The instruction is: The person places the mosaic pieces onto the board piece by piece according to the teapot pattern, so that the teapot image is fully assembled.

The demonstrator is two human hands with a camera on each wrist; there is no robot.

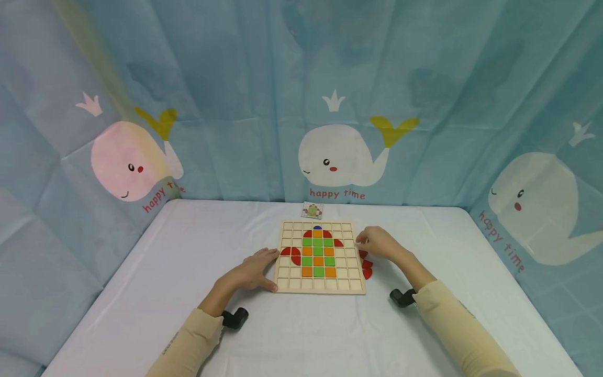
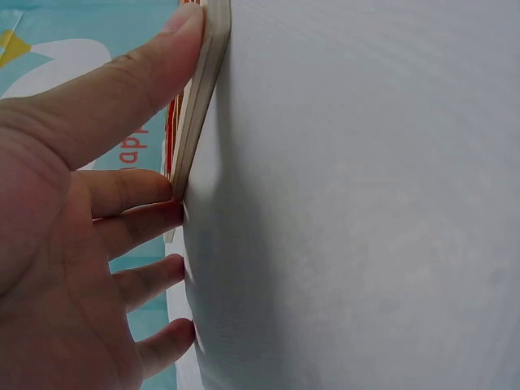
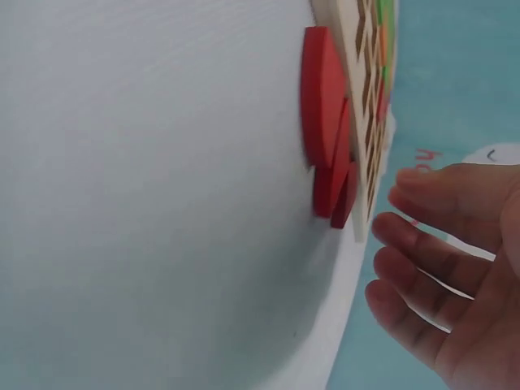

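A wooden grid board (image 1: 348, 285) lies flat on the table. Green and orange square tiles (image 1: 318, 251) fill its middle, with a blue half-round piece (image 1: 317, 228) at the top and red rounded pieces (image 1: 296, 259) on both sides. My left hand (image 1: 256, 269) rests at the board's left edge, its fingers extended; the thumb (image 2: 154, 69) touches the edge. Beside the upper right edge hovers my right hand (image 1: 380, 243), fingers loosely bent, with no piece visible in it. Several loose red pieces (image 3: 323, 97) lie against the board's right side, partly below this hand.
A small picture card (image 1: 312, 210) with a similar coloured pattern lies just behind the board. White cloth (image 1: 188, 251) covers the table. Behind the table's far edge hangs a blue curtain (image 1: 235, 157) printed with whales. Each wrist carries a black camera mount (image 1: 235, 318).
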